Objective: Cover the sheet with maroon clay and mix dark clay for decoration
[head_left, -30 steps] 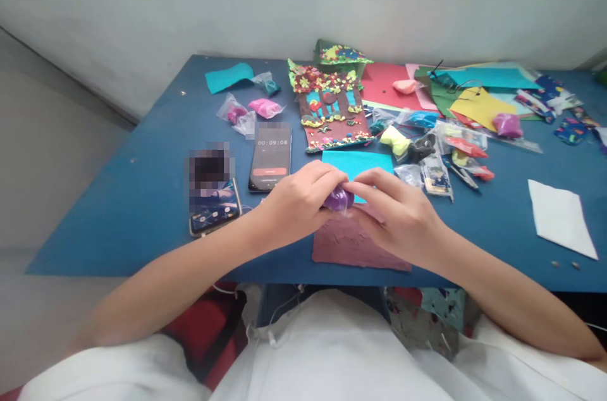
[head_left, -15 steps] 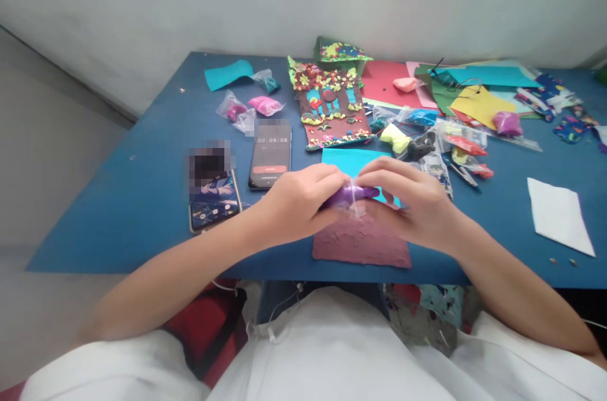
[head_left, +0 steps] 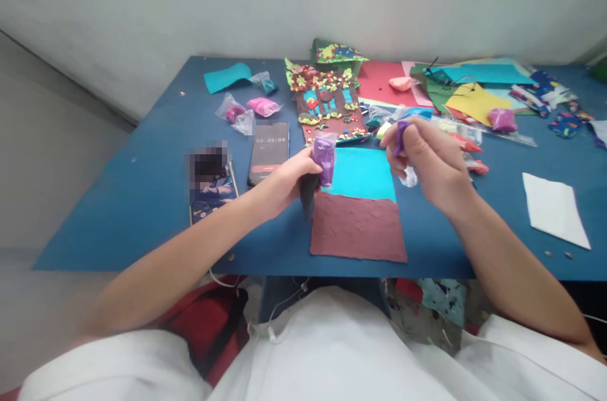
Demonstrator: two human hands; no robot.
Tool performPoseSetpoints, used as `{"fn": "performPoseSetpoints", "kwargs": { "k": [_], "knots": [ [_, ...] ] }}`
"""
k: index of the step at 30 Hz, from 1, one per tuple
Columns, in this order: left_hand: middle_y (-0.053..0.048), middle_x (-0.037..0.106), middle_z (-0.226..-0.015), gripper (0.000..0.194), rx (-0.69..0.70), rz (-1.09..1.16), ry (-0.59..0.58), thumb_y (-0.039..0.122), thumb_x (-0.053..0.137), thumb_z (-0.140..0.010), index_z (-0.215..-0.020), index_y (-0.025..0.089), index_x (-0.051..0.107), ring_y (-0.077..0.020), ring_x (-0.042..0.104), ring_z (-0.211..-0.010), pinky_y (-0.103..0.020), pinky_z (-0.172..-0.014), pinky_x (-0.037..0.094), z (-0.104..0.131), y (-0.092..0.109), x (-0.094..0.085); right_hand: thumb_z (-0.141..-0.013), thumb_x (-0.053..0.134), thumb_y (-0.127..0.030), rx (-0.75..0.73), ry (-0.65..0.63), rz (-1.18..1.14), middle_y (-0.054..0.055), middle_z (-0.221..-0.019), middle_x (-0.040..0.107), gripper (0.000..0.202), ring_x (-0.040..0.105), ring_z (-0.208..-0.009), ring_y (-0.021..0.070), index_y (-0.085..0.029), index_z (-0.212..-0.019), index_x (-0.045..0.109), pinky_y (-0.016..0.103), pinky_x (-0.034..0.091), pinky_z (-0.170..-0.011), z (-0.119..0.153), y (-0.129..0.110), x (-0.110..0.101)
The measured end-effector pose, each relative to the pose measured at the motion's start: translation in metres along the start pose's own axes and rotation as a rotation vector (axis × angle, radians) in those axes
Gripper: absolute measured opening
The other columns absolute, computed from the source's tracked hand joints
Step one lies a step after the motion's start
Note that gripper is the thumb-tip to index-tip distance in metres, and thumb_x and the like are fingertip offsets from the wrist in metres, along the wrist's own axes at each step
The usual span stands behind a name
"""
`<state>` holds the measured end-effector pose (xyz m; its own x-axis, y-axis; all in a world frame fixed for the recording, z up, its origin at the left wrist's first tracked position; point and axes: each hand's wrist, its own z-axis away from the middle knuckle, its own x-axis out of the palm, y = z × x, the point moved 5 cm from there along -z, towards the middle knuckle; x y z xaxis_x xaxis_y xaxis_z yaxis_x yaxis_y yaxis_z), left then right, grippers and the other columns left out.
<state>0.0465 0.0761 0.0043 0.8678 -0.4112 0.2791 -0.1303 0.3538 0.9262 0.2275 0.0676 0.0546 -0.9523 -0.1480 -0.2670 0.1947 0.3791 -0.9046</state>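
My left hand (head_left: 289,183) is closed on a clear bag of purple clay (head_left: 324,160), near the left edge of a cyan sheet (head_left: 365,170). A dark flat thing (head_left: 309,193) hangs beneath its fingers. My right hand (head_left: 431,160) pinches a small purple clay piece (head_left: 402,137) to the right of the sheet; a bit of clear plastic (head_left: 408,177) shows below its fingers. Textured brown clay (head_left: 358,227) covers the lower half of the sheet, which lies on the blue table (head_left: 156,198).
A decorated clay picture (head_left: 327,100) stands behind the sheet. Two phones, one showing a timer (head_left: 269,151), lie at the left. Bagged clay, coloured papers (head_left: 478,100) and scraps fill the back right. A white sheet (head_left: 554,208) lies at the right.
My hands have moved apart, left hand with the purple bag, right hand with a purple piece. The cyan and brown sheet between them is now uncovered.
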Motion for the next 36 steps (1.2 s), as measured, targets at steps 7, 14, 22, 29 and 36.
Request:
{"fn": "performPoseSetpoints", "kwargs": {
  "k": [7,14,22,29,36],
  "knots": [
    [0.0,0.053,-0.069,0.009,0.018,0.246,0.133,0.015,0.049,-0.073,-0.081,0.018,0.05,-0.0124,0.051,-0.063,-0.024,-0.059,0.045,0.005,0.002,0.003,-0.095,0.051,-0.025,-0.036,-0.376,-0.028,-0.001,-0.078,0.057,0.009,0.051,-0.062,0.009,-0.019,-0.102,0.051,0.02,0.043,-0.053,0.03,-0.008,0.063],
    [-0.002,0.058,-0.084,0.011,0.123,0.159,0.071,0.018,0.048,-0.086,-0.097,0.019,0.051,-0.0137,0.057,-0.072,-0.024,-0.063,0.048,0.009,0.004,0.008,-0.091,0.056,-0.017,-0.305,-0.132,0.423,-0.001,-0.075,0.067,0.009,0.053,-0.055,0.0081,-0.021,-0.096,0.063,0.02,0.041,-0.053,0.032,-0.008,0.069],
    [-0.001,0.057,-0.086,0.006,0.197,0.152,0.037,0.021,0.048,-0.089,-0.095,0.02,0.049,-0.0123,0.058,-0.073,-0.024,-0.065,0.051,0.018,0.005,0.011,-0.078,0.064,-0.025,-0.223,0.186,0.58,-0.006,-0.065,0.047,0.019,0.042,-0.052,0.0096,-0.022,-0.091,0.051,0.021,0.035,-0.049,0.031,-0.001,0.061],
    [0.0,0.059,-0.094,0.024,0.398,-0.09,0.07,0.042,0.059,-0.088,-0.1,0.025,0.047,-0.015,0.06,-0.089,-0.025,-0.073,0.052,0.019,0.009,0.01,-0.083,0.063,-0.027,-0.082,-0.028,0.459,-0.005,-0.055,0.048,0.027,0.041,-0.052,0.0082,-0.019,-0.062,0.047,0.022,0.031,-0.049,0.027,0.001,0.067],
    [0.001,0.056,-0.084,0.029,0.47,-0.215,0.07,0.047,0.057,-0.089,-0.105,0.024,0.052,-0.0119,0.055,-0.075,-0.021,-0.064,0.047,0.024,0.009,0.014,-0.087,0.063,-0.042,-0.07,-0.379,0.285,-0.006,-0.049,0.047,0.04,0.037,-0.047,0.0054,-0.017,-0.059,0.05,0.019,0.03,-0.044,0.028,-0.004,0.072]
  ]
}}
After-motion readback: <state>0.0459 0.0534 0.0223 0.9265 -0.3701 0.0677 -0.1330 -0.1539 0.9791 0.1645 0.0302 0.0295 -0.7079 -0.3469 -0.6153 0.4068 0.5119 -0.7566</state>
